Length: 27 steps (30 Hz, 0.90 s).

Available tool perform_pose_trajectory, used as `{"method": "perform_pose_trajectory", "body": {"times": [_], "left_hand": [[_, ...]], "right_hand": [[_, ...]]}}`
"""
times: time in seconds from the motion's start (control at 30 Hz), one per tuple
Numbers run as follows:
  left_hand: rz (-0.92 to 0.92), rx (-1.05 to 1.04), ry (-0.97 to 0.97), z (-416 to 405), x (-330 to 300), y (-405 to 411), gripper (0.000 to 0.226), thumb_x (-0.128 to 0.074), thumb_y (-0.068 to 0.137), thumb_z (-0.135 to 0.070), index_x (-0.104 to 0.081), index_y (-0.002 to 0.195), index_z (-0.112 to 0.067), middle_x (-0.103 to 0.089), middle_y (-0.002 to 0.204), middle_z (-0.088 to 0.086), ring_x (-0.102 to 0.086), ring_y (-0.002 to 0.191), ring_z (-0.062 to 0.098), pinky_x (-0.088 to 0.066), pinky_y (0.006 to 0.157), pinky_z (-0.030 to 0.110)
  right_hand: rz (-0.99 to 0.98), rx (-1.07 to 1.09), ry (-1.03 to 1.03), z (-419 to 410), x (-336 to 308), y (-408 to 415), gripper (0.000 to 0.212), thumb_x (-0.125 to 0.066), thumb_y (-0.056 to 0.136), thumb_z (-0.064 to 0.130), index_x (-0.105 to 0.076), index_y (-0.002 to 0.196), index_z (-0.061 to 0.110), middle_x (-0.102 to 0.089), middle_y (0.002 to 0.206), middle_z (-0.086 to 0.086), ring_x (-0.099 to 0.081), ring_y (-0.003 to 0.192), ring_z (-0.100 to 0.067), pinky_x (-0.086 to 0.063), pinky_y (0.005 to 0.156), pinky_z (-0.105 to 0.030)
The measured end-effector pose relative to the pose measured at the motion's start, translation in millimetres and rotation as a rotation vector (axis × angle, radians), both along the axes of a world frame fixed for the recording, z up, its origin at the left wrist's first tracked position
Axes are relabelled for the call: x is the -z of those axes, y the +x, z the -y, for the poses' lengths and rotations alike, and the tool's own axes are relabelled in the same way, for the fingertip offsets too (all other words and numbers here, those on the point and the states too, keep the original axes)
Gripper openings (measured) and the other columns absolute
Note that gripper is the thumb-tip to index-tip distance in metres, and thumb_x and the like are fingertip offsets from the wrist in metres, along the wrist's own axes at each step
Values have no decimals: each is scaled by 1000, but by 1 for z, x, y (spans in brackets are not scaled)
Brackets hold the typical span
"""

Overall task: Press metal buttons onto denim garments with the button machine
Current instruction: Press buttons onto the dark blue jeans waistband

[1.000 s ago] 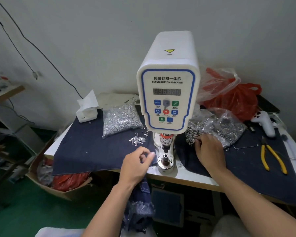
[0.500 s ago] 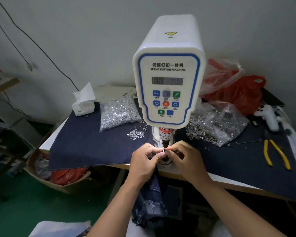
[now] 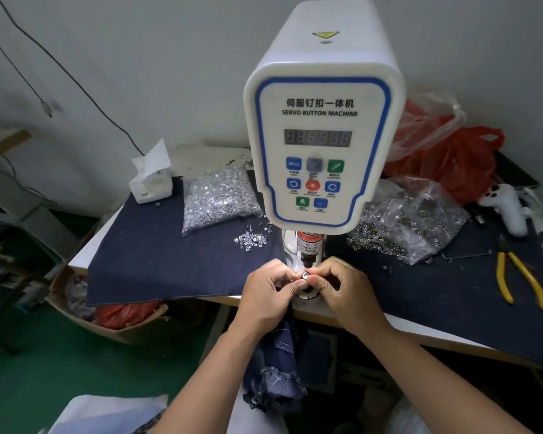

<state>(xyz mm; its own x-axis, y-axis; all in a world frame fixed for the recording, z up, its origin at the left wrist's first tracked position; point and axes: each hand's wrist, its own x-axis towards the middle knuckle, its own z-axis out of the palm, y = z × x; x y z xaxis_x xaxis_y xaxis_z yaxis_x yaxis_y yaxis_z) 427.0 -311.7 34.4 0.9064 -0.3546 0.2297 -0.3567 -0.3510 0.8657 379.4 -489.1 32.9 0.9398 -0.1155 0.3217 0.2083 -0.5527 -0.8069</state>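
The tall white servo button machine is being faced squarely, its vertical press axis running down to the round metal die directly beyond both hands. Dark blue denim garment is being left hanging below the table edge. A small silver metal button is being pinched between the left hand and right hand, equally near, just above the die.

Glossy white plastic button machine gleams above matt dark denim cloth on the bench; crinkly clear plastic bag of shiny metal studs; frayed blue denim garment.
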Motion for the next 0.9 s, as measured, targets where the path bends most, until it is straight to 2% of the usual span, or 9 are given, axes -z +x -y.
{"method": "perform_pose_trajectory", "body": {"times": [0.17,0.3,0.37,0.47,0.53,0.6,0.67,0.73,0.9], "left_hand": [[-10,-8,3,0,-3,-1,16,-85,87,-17,-74,76,-20,-63,76,-7,-60,71,11,-45,65,25],[-30,-19,27,-4,-13,-2,13,-80,92,-20,-78,93,-33,-69,85,-5,-64,79,11,-50,73,23],[-185,-80,-74,-10,-19,-3,10,-70,100,-30,-74,100,-39,-73,89,-9,-67,77,11,-52,71,24],[-392,-108,-286,-21,-32,-10,25,-51,105,-48,-68,95,-33,-64,78,-12,-54,60,5,-46,58,17],[-431,-43,-382,-23,-41,-15,31,-46,110,-44,-65,94,-26,-57,82,-6,-45,61,7,-43,56,16],[-439,12,-445,-23,-49,-20,31,-46,110,-42,-64,93,-23,-56,85,-4,-43,64,9,-42,58,16],[-506,72,-584,-22,-58,-22,27,-51,108,-39,-64,96,-19,-55,84,-3,-45,64,10,-43,56,18],[-592,151,-732,-23,-64,-24,22,-53,107,-34,-62,99,-15,-54,85,-1,-48,64,12,-44,55,20],[-569,240,-706,-25,-69,-33,20,-52,106,-30,-62,99,-15,-54,86,2,-45,63,17,-40,56,21]], "right_hand": [[-1,1,5,0,-5,-1,5,-78,89,18,-74,87,14,-71,89,14,-67,88,-3,-51,79,-24],[-20,39,91,-4,-13,-6,18,-74,93,22,-68,92,39,-70,94,22,-66,91,3,-44,78,-7],[-10,123,215,-7,-16,-16,17,-69,94,32,-66,105,44,-70,98,24,-67,92,5,-44,78,-5],[33,115,263,-9,-20,-31,12,-66,96,32,-71,106,35,-72,97,19,-68,91,-4,-47,78,-11],[-8,-52,158,-15,-23,-39,9,-70,96,22,-75,99,29,-71,94,15,-67,86,-12,-49,75,-18],[-102,-200,116,-21,-27,-48,9,-75,90,30,-75,98,34,-68,93,13,-64,85,-16,-50,75,-24],[-203,-280,115,-22,-31,-55,20,-72,85,45,-69,104,41,-66,100,17,-64,91,-12,-49,77,-21],[-280,-322,129,-19,-35,-58,25,-74,87,45,-65,110,46,-62,106,22,-62,95,-6,-47,79,-15],[-237,-444,86,-14,-49,-59,21,-75,87,33,-55,86,40,-58,101,7,-56,89,-15,-49,83,-35]]}}
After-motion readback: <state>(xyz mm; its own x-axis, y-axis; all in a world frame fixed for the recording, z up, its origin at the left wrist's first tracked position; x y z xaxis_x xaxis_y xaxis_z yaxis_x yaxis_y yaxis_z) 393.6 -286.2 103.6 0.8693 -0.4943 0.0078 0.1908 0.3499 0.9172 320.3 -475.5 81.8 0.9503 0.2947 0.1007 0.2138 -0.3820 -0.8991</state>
